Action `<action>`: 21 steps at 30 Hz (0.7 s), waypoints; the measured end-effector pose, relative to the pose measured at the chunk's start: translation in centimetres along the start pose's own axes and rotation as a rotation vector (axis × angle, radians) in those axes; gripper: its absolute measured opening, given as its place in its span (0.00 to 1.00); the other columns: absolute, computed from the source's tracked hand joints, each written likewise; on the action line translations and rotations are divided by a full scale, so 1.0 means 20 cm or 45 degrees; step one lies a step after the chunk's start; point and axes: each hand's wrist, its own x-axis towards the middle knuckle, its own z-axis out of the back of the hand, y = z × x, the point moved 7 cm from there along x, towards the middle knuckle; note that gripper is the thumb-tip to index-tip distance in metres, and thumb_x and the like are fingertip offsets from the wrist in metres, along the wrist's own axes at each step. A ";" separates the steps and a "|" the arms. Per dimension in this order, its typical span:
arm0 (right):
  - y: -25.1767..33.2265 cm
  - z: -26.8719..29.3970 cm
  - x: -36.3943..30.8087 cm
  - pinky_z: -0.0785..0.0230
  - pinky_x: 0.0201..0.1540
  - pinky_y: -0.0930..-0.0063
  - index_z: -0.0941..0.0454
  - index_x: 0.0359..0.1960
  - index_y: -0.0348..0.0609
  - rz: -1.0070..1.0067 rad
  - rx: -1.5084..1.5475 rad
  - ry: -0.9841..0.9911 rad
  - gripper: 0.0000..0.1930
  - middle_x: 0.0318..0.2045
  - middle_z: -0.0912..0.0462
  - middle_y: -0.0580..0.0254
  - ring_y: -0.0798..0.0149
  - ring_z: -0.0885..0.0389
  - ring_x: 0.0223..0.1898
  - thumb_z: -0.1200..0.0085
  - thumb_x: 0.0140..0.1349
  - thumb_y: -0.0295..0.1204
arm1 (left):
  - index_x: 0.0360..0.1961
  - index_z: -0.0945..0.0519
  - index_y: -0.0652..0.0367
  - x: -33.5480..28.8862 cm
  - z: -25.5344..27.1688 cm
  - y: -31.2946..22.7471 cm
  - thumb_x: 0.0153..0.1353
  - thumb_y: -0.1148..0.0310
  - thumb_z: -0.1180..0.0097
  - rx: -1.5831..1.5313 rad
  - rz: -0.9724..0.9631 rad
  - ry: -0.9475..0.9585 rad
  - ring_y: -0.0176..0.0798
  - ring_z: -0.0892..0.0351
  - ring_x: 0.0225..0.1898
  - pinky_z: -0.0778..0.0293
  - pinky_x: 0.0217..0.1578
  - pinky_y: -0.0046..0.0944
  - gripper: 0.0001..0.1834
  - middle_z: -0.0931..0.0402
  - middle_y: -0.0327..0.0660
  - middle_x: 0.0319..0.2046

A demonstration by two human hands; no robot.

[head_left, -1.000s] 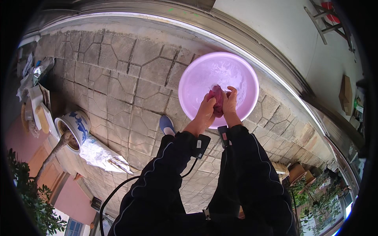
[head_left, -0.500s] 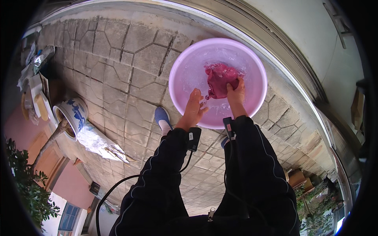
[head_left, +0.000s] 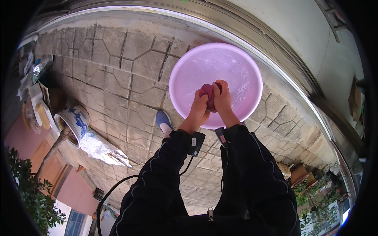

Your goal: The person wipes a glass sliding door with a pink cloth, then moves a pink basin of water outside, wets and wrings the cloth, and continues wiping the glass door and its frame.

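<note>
A wet, dark-red cloth (head_left: 208, 91) is bunched into a small wad between my two hands. My left hand (head_left: 199, 109) closes on its left side, and my right hand (head_left: 222, 98) wraps round it from the right. Both hands are over the near part of a round, pale purple basin (head_left: 176, 103) on the ground. Sudsy water (head_left: 236, 74) fills the basin's bottom. The cloth's lower part is mostly hidden by my fingers.
Grey paving (head_left: 138, 78) surrounds the basin. A metal door track (head_left: 271, 39) curves along the far and right side. To the left lies a blue-and-white plant pot (head_left: 75, 120) beside silvery wrapping (head_left: 102, 147). My blue shoe (head_left: 162, 118) stands near the basin.
The cloth, spread out in the water before, is now gathered into a wad and lifted nearer me. My left hand, open and apart earlier, has moved right and closed on it.
</note>
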 end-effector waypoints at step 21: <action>-0.10 -0.13 -0.34 0.28 0.40 0.68 0.28 0.46 0.38 0.212 0.181 0.475 0.18 0.34 0.21 0.54 0.61 0.20 0.36 0.43 0.52 0.26 | 0.57 0.33 0.50 0.09 0.20 0.09 0.61 0.47 0.42 -0.175 0.179 -0.074 0.34 0.27 0.45 0.27 0.46 0.34 0.29 0.27 0.37 0.46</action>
